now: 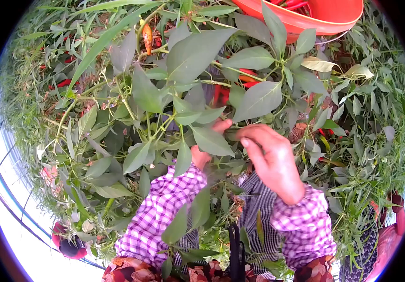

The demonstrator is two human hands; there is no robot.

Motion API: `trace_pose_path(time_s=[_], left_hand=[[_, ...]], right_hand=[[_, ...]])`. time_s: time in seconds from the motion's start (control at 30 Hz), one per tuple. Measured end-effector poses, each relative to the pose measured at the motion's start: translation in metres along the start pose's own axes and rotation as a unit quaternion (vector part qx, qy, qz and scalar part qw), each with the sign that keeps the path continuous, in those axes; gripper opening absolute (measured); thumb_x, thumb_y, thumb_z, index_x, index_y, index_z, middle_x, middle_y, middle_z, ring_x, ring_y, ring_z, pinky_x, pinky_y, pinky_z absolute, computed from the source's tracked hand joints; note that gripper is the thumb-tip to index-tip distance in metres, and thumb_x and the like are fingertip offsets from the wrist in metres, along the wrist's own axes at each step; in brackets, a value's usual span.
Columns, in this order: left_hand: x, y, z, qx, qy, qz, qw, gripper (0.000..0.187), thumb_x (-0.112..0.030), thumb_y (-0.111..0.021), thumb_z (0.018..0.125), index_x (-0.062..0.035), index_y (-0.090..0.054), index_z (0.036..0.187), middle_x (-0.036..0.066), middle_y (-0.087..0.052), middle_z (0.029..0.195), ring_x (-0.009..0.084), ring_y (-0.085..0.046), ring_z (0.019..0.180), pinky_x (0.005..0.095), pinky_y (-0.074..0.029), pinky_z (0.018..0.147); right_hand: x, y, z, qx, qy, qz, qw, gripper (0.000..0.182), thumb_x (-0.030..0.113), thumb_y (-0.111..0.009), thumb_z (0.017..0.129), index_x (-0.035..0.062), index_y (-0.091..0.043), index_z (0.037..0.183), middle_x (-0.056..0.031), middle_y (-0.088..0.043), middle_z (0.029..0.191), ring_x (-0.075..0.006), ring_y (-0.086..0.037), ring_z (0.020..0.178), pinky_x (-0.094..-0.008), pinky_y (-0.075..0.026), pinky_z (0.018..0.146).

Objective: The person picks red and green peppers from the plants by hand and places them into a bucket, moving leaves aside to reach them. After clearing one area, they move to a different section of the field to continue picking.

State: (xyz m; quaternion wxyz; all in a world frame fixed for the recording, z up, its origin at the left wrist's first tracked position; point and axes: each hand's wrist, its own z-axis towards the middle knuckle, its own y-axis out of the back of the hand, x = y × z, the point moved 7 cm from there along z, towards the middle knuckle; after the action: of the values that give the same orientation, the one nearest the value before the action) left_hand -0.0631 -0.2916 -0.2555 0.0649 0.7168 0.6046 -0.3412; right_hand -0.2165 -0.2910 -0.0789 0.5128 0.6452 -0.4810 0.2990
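Observation:
Both my arms, in purple checked sleeves, reach up into a chilli plant with broad green leaves. My left hand is mostly hidden behind leaves; only its heel and a fingertip near the middle show. My right hand shows its back, with the fingers curled toward the left fingertip at a thin stem. What either hand holds is covered by foliage. Red chillies hang just above the hands, and an orange one hangs at the upper left.
An orange-red basin holding red chillies sits at the top right. Dense chilli plants fill the view, with more red pods at the left. Patterned red cloth shows at the lower right, and a dark strap hangs at bottom centre.

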Motion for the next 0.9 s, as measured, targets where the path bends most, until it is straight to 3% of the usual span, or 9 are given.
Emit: trace_pose_path(time_s=[0.07, 0.13, 0.27, 0.37, 0.53, 0.6, 0.73, 0.83, 0.9], left_hand=[[0.000, 0.007, -0.004, 0.043, -0.065, 0.057, 0.995, 0.038, -0.012, -0.065, 0.085, -0.0046, -0.048, 0.118, 0.008, -0.059, 0.110, 0.0190, -0.056, 0.108, 0.0359, -0.047, 0.090], [-0.029, -0.013, -0.029, 0.000, 0.016, 0.018, 1.000, 0.038, -0.015, -0.067, 0.086, -0.0068, -0.049, 0.118, 0.005, -0.060, 0.109, 0.0166, -0.055, 0.108, 0.0337, -0.047, 0.089], [0.003, 0.009, -0.030, -0.045, 0.043, 0.084, 0.994, 0.036, -0.019, -0.068, 0.086, -0.0139, -0.053, 0.119, -0.002, -0.060, 0.107, 0.0095, -0.055, 0.101, 0.0247, -0.044, 0.079], [0.005, 0.007, -0.035, -0.085, 0.027, 0.058, 0.994, 0.031, -0.019, -0.069, 0.086, -0.0129, -0.058, 0.113, -0.004, -0.061, 0.099, 0.0053, -0.055, 0.085, 0.0213, -0.041, 0.070], [0.020, 0.023, -0.037, -0.143, 0.027, 0.093, 0.985, 0.015, -0.019, -0.068, 0.087, -0.0094, -0.068, 0.099, -0.009, -0.058, 0.076, 0.0015, -0.045, 0.064, 0.0198, -0.034, 0.053], [0.019, 0.024, -0.036, -0.146, -0.010, 0.135, 0.980, 0.016, -0.018, -0.067, 0.087, -0.0088, -0.068, 0.100, -0.008, -0.059, 0.078, 0.0015, -0.046, 0.065, 0.0194, -0.034, 0.054], [0.030, 0.028, -0.031, -0.157, -0.045, 0.055, 0.985, 0.014, -0.012, -0.063, 0.090, -0.0081, -0.068, 0.102, -0.007, -0.060, 0.080, 0.0024, -0.048, 0.067, 0.0193, -0.037, 0.057], [0.031, 0.025, -0.034, -0.162, -0.039, 0.074, 0.983, 0.014, -0.009, -0.060, 0.091, -0.0068, -0.068, 0.102, -0.004, -0.063, 0.086, 0.0045, -0.052, 0.074, 0.0202, -0.042, 0.065], [0.022, 0.022, -0.037, -0.167, -0.031, 0.143, 0.975, 0.014, -0.007, -0.059, 0.091, -0.0056, -0.067, 0.102, -0.002, -0.065, 0.090, 0.0062, -0.056, 0.081, 0.0210, -0.045, 0.073]], right_hand=[[-0.018, -0.025, 0.001, -0.007, 0.075, -0.126, 0.989, 0.016, 0.008, -0.063, 0.080, 0.0023, -0.064, 0.095, -0.0131, -0.063, 0.099, -0.0283, -0.060, 0.094, -0.0385, -0.047, 0.082], [-0.029, -0.040, 0.006, -0.007, 0.133, -0.272, 0.953, 0.019, 0.014, -0.063, 0.080, 0.0038, -0.065, 0.096, -0.0124, -0.062, 0.106, -0.0294, -0.057, 0.100, -0.0425, -0.044, 0.086], [-0.063, -0.043, 0.003, 0.048, -0.001, -0.372, 0.927, 0.025, 0.025, -0.061, 0.085, 0.0044, -0.064, 0.099, -0.0130, -0.062, 0.103, -0.0283, -0.056, 0.091, -0.0402, -0.042, 0.080], [-0.073, -0.049, -0.015, 0.110, -0.083, -0.292, 0.946, 0.025, 0.028, -0.059, 0.088, 0.0057, -0.064, 0.098, -0.0150, -0.064, 0.089, -0.0296, -0.058, 0.084, -0.0410, -0.043, 0.077], [-0.093, -0.032, -0.026, -0.087, -0.165, -0.092, 0.978, 0.020, 0.022, -0.059, 0.088, 0.0030, -0.066, 0.089, -0.0165, -0.063, 0.079, -0.0354, -0.061, 0.076, -0.0439, -0.048, 0.070], [-0.083, -0.021, -0.018, -0.135, -0.145, -0.092, 0.976, 0.010, 0.010, -0.062, 0.083, 0.0042, -0.066, 0.090, -0.0153, -0.062, 0.079, -0.0336, -0.061, 0.077, -0.0418, -0.049, 0.067], [-0.034, -0.039, 0.014, -0.114, 0.114, -0.117, 0.980, 0.015, 0.003, -0.065, 0.078, 0.0045, -0.064, 0.092, -0.0113, -0.063, 0.085, -0.0321, -0.061, 0.077, -0.0383, -0.050, 0.066], [-0.052, -0.066, 0.034, -0.003, 0.020, -0.325, 0.946, 0.014, 0.015, -0.067, 0.076, 0.0078, -0.064, 0.087, -0.0096, -0.063, 0.081, -0.0314, -0.061, 0.075, -0.0411, -0.049, 0.065], [-0.071, -0.062, 0.040, -0.029, -0.017, -0.332, 0.943, 0.014, 0.018, -0.069, 0.073, 0.0068, -0.067, 0.082, -0.0113, -0.062, 0.087, -0.0288, -0.062, 0.080, -0.0388, -0.051, 0.068]])
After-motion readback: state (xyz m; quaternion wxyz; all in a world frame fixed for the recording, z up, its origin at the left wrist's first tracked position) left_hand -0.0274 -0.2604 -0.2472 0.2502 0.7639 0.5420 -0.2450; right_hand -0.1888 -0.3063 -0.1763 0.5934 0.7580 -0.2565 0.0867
